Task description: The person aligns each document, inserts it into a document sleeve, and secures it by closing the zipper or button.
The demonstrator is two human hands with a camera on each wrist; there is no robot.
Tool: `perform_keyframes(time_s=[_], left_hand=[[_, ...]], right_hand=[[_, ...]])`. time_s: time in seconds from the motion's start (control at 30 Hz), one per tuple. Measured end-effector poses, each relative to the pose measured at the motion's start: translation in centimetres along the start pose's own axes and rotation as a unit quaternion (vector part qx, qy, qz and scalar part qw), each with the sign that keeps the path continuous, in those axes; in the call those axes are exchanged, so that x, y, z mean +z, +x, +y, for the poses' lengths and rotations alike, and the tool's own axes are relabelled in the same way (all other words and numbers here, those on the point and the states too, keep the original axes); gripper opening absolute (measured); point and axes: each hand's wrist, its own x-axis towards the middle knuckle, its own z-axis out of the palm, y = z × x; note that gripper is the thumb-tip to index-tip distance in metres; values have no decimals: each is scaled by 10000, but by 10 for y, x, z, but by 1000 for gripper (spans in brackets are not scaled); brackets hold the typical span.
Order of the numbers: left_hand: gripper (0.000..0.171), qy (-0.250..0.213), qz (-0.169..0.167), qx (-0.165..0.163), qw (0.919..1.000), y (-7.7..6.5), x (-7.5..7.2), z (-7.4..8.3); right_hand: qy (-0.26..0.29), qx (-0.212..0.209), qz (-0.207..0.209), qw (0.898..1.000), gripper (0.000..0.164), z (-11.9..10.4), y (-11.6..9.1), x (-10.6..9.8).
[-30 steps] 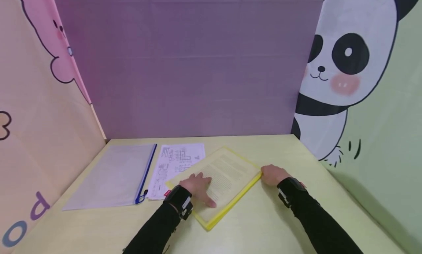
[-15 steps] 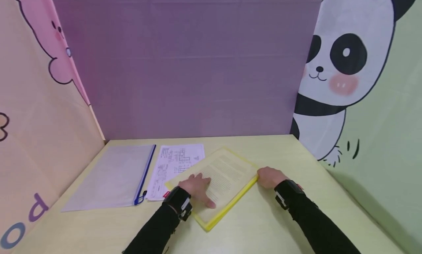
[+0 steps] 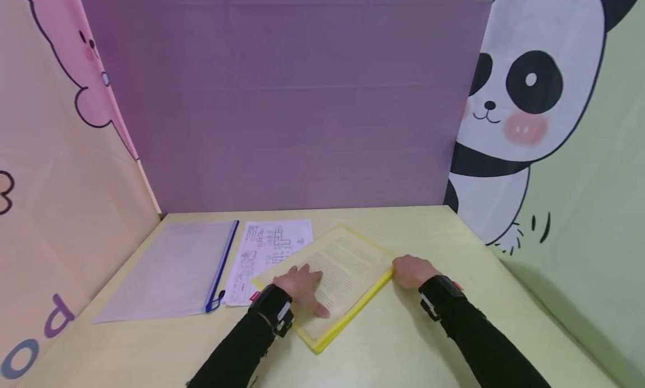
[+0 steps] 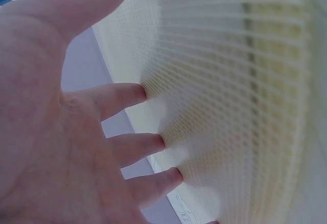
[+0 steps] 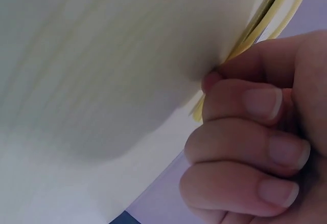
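A yellow mesh zipper pouch (image 3: 353,259) lies slanted on the table, a printed sheet showing through it. Its thick bright-yellow edge (image 3: 347,315) faces the person's right. My left hand (image 3: 302,290) rests on the pouch with fingers spread; in the left wrist view the fingertips (image 4: 153,141) press on the fine mesh. At the pouch's right corner, my right hand (image 3: 413,271) pinches the yellow edge between thumb and index finger, the other fingers (image 5: 240,142) curled into the palm. Whatever part sits between thumb and finger is hidden.
Left of the pouch, partly under it, lies a white sheet (image 3: 254,253) with printed diagrams. Farther left is a pale zipper pouch (image 3: 166,270) with a blue zipper edge (image 3: 223,265) and a blue pull loop (image 3: 215,302). A purple backdrop (image 3: 302,97) stands behind the table (image 3: 393,349).
My right hand has shifted slightly left and toward me along the yellow edge since one second ago, then stays put. The left hand and the pouch have barely moved.
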Motion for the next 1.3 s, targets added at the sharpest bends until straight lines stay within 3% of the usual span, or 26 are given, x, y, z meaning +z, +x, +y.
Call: perform_keyframes(time_s=[0.47, 1.3], left_hand=[[97, 87, -6, -53, 9999, 0, 1, -1], [95, 124, 3, -4, 9999, -2, 1, 0]], right_hand=[[-185, -241, 116, 9995, 11, -15, -5, 2], [-203, -102, -42, 9997, 10, -22, -9, 0]])
